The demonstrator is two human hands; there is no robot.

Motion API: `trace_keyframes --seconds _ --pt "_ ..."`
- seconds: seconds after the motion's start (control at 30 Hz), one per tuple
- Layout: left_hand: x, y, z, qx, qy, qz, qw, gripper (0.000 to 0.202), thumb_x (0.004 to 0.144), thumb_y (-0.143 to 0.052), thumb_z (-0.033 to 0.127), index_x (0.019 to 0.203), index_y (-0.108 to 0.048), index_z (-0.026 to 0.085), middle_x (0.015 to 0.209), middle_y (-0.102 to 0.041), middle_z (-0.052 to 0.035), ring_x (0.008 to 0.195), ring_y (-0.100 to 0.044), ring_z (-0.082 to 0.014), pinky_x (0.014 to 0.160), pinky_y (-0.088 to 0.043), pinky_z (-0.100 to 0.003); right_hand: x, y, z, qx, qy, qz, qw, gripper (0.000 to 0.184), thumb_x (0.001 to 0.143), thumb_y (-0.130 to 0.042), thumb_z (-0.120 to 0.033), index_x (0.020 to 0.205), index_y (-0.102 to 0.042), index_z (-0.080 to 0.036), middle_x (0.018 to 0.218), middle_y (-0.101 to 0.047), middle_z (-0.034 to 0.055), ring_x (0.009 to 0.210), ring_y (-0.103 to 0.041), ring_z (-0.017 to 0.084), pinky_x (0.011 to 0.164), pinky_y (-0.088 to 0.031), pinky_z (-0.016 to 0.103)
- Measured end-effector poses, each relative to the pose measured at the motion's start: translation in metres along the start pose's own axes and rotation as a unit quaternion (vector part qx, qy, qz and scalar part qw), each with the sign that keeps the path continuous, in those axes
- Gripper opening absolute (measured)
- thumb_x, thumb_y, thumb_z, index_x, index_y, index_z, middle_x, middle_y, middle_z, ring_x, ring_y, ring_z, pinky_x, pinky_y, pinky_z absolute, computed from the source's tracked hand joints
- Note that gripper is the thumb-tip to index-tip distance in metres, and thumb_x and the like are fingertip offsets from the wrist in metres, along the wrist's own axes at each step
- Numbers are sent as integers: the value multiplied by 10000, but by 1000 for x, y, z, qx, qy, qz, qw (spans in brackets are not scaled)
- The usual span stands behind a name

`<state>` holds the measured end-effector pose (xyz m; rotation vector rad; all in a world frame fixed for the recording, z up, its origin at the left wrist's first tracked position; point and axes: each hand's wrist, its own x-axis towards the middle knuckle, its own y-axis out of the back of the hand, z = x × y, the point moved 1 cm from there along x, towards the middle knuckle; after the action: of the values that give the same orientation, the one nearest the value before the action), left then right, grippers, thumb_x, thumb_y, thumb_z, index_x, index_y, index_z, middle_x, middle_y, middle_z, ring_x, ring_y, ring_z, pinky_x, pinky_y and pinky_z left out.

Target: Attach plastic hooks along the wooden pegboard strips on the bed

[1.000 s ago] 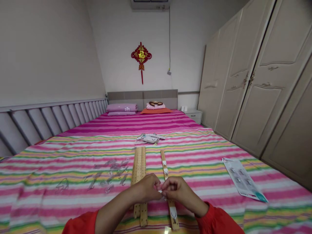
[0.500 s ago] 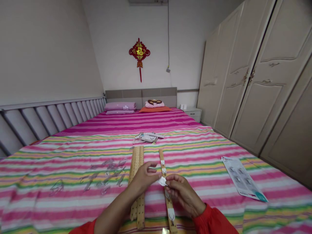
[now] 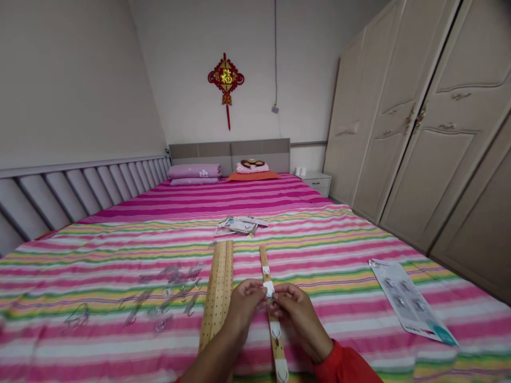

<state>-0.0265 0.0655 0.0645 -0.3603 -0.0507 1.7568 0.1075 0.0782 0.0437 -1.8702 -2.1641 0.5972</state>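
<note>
Between the fingertips of both hands is a white adhesive hook (image 3: 269,288), held over a narrow wooden strip (image 3: 263,256). My left hand (image 3: 243,306) pinches its left edge. My right hand (image 3: 299,314) grips it from the right, near the metal hook part. Other white hooks sit along the strip: one (image 3: 266,271) beyond my fingers, and two more, a hook (image 3: 275,331) and a hook (image 3: 281,371), on the near part. Wooden boards with rows of holes (image 3: 219,290) lie to the left, partly hidden by my left forearm.
Loose clear hooks (image 3: 167,292) are scattered on the striped bedsheet (image 3: 335,255) at left. A blister pack of hooks (image 3: 411,300) lies at right, and a pile of packaging (image 3: 241,225) lies farther back. Pillows (image 3: 195,173) rest by the headboard.
My left fingers have closed from a looser, spread pose onto the white hook's edge. The hook has turned squarer to the strip, and the view has shifted slightly.
</note>
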Motion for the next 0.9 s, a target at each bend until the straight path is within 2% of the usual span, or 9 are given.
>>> trace_keyframes --seconds 0.2,0.43,0.63,0.9 --pt "40 -4 10 -10 19 -3 1000 302 499 -828 245 713 -648 130 630 -660 -16 589 -626 -116 654 -529 -258 40 3 -14 -92 38 -12 995 380 493 -818 -471 604 -658 -146 507 -662 28 475 -594 135 494 -453 249" --pt "110 -12 18 -8 37 33 999 154 597 -734 73 681 -615 120 545 -618 9 496 -589 -84 606 -523 -234 107 3 -12 -114 45 -7 992 319 527 -785 -432 571 -644 -149 465 -621 -2 421 -524 106 471 -411 248" --pt "150 -20 2 8 63 64 996 160 601 -693 29 663 -585 131 494 -593 27 457 -574 -82 564 -508 -218 153 20 7 -128 56 7 990 280 491 -780 -386 532 -633 -151 426 -580 -18 405 -454 91 436 -329 238" --pt "171 -18 -22 56 78 81 992 186 565 -677 47 517 -543 167 376 -525 52 385 -497 -77 470 -441 -189 168 33 35 -148 56 24 987 286 518 -755 -411 523 -610 -164 411 -518 -41 396 -381 82 410 -276 235"
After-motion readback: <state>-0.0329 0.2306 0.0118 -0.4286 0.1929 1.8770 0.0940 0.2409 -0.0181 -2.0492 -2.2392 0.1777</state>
